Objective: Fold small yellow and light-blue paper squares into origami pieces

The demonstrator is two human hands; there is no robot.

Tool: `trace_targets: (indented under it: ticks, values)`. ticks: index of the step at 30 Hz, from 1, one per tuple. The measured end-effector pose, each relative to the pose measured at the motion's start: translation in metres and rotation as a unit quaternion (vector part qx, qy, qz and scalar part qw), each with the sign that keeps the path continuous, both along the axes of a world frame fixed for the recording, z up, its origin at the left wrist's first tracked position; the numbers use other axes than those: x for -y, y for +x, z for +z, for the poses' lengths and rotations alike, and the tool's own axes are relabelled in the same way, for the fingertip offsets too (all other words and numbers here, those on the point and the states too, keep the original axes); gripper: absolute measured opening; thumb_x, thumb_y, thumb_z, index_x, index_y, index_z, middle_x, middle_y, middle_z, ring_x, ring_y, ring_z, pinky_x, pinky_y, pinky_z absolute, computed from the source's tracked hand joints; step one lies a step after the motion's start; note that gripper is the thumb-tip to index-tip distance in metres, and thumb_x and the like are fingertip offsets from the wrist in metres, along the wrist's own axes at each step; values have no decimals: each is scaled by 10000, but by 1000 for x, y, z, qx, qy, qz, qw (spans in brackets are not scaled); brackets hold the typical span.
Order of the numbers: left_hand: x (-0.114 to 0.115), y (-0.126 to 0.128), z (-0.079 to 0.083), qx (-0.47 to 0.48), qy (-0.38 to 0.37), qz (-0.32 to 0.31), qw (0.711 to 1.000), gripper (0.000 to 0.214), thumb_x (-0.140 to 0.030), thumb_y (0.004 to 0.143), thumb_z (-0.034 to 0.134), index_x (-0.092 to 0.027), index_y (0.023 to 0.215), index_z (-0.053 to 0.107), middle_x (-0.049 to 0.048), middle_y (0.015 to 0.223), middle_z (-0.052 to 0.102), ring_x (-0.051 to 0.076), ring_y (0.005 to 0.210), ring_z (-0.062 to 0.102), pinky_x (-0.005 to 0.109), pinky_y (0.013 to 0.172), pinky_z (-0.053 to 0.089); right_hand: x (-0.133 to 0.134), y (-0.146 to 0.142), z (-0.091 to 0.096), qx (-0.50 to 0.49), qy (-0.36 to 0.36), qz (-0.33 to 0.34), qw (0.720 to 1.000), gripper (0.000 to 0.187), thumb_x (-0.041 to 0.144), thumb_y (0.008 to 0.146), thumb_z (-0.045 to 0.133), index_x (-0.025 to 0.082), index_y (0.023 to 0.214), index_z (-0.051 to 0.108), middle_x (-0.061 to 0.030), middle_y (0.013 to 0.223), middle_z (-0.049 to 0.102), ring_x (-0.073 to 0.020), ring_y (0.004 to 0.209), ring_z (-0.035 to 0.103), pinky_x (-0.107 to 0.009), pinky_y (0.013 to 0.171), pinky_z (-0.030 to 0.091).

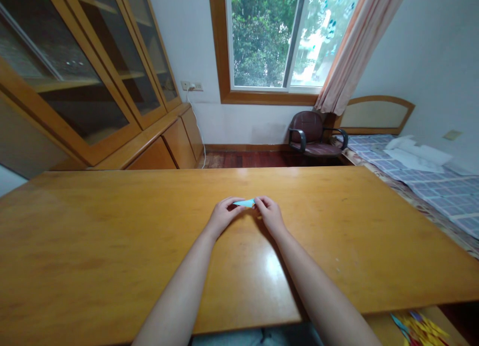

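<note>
A small light-blue folded paper piece (245, 203) sits between my two hands, just above the wooden table (112, 236) near its middle. My left hand (223, 215) pinches the paper's left end with curled fingers. My right hand (270, 213) pinches its right end, fingers also curled. Both forearms reach out from the near edge of the table. Most of the paper is hidden by my fingers.
Colourful paper pieces (419, 328) lie at the lower right, below the table's near edge. A wooden glass-door cabinet (93, 86) stands on the left. A dark armchair (314, 134) sits under the window, and a bed (430, 181) runs along the right.
</note>
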State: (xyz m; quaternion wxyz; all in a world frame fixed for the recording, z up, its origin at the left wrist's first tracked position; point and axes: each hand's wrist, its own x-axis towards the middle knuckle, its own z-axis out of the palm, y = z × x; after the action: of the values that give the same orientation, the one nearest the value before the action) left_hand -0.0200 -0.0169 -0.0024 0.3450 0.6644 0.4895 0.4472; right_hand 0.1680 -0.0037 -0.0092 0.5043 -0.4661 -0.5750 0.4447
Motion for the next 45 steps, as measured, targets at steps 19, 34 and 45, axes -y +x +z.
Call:
trace_targets:
  ticks: [19, 34, 45]
  values:
    - [-3, -1, 1, 23, 12, -16, 1000, 216, -313, 835, 631, -191, 972, 745, 62, 923, 707, 202, 866, 657, 302, 789, 520, 0, 0, 0, -1, 4, -19, 1000, 347, 493, 846, 556, 186, 710, 645, 9, 630, 579, -152, 608, 521, -251, 584, 397]
    - [-2, -2, 1, 64, 5, 18, 998, 283, -270, 878, 487, -165, 1000, 719, 69, 947, 723, 194, 864, 664, 300, 783, 536, -1, 0, -2, -11, 1, -31, 999, 341, 476, 857, 562, 173, 729, 650, 16, 608, 557, -146, 592, 513, -247, 573, 379]
    - [-1, 0, -4, 43, -20, 2, 999, 277, -310, 812, 654, -173, 1044, 722, 59, 923, 727, 197, 861, 670, 292, 825, 524, -1, 0, 0, -27, 1, -23, 999, 334, 471, 855, 563, 175, 719, 637, 22, 597, 548, -143, 584, 512, -244, 577, 386]
